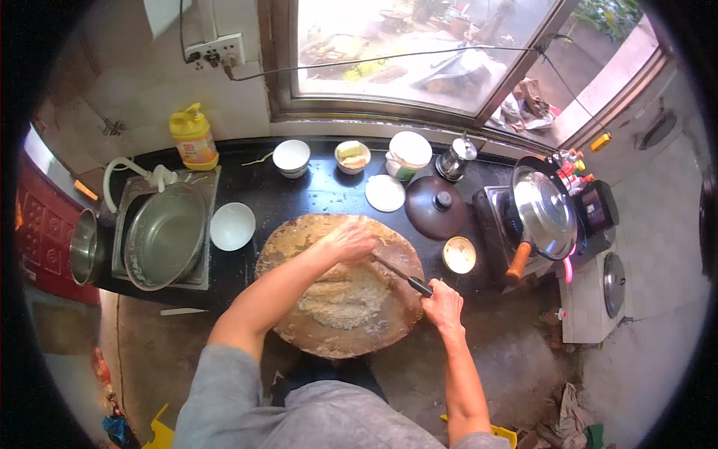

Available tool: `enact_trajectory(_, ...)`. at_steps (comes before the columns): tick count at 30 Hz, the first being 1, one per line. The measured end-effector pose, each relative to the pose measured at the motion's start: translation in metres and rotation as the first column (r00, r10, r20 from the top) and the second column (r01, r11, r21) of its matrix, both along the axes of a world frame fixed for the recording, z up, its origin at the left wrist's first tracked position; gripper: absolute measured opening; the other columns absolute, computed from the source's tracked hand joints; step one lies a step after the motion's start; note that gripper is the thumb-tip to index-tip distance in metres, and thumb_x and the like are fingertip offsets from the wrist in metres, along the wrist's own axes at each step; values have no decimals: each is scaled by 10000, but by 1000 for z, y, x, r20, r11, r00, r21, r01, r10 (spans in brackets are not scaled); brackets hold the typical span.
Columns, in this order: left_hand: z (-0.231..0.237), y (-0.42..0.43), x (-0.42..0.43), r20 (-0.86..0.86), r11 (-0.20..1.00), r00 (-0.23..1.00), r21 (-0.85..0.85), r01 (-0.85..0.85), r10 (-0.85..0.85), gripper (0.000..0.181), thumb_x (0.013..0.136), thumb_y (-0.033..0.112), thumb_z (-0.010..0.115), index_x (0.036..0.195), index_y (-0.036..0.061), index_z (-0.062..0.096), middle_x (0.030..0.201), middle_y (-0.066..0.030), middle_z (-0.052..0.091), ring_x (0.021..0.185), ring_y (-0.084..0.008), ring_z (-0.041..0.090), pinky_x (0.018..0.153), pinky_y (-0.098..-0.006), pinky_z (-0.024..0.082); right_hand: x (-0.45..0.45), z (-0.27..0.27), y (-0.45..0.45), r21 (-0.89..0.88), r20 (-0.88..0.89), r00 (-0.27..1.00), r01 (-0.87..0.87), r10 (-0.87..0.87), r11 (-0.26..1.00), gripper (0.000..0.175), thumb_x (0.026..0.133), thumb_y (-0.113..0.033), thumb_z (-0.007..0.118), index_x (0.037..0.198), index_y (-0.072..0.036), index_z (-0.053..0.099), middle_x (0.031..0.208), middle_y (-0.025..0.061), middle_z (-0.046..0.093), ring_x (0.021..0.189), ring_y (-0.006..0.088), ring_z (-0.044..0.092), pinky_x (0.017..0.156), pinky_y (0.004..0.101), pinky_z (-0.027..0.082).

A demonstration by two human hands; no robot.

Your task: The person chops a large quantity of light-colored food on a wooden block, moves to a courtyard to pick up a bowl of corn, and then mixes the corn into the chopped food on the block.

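Observation:
A round wooden chopping block (pixel 336 342) lies before me, its worn top bearing a pale, mashed, paste-like mass (pixel 345 300). My right hand (pixel 443 305) is closed around the black handle of a knife (pixel 412 280) at the block's right side. The blade runs up and left from the handle, seen nearly edge-on. My left hand (pixel 354 242) is over the upper part of the block, beside the blade's far end; whether its fingers hold the blade or something else is not clear.
Left of the block are a white bowl (pixel 233 227) and a large metal basin (pixel 168 241) on the sink. Bowls, a white tub (pixel 409 150) and a dark lid (pixel 436 207) stand behind. At right are a small bowl (pixel 459 255) and a lidded pan (pixel 543 207) on a stove.

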State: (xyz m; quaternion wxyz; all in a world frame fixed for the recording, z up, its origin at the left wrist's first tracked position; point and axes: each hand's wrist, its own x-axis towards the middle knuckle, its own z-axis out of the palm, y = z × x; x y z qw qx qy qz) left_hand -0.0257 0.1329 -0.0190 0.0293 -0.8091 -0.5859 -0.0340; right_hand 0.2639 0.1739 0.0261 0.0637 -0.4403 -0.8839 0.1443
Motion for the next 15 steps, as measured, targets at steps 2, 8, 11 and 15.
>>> enact_trajectory(2,2,39,17,-105,999,994,-34,13,-16,185,785,319,633,812,137,647,870,-26,643,921,-227,597,782,-390,444,12,-11,9,-12,40,991,128,-128,992,206,762,-183,634,909,-42,601,889,173,658,819,388,640,703,490,502)
enact_trajectory(8,17,25,12,-78,989,993,-128,73,-83,189,826,313,588,859,133,633,848,-41,617,936,-192,570,800,-378,422,5,-15,-19,-164,71,987,151,-141,975,202,767,-175,611,905,-28,592,910,208,657,844,415,635,743,508,494)
enact_trajectory(11,18,-30,4,-154,996,986,-64,59,-69,144,842,253,557,825,120,611,818,-37,599,896,-182,577,779,-365,434,-2,-10,-38,-263,97,994,71,-47,962,148,751,-130,572,865,-37,587,920,219,649,840,420,630,732,509,490)
enact_trajectory(15,33,-100,6,-227,1000,974,12,18,-15,120,818,218,559,752,120,581,771,-22,576,813,-171,588,698,-328,456,-7,7,-40,-239,36,991,-120,133,964,121,740,-122,591,831,-45,571,858,192,644,802,407,630,693,501,491)
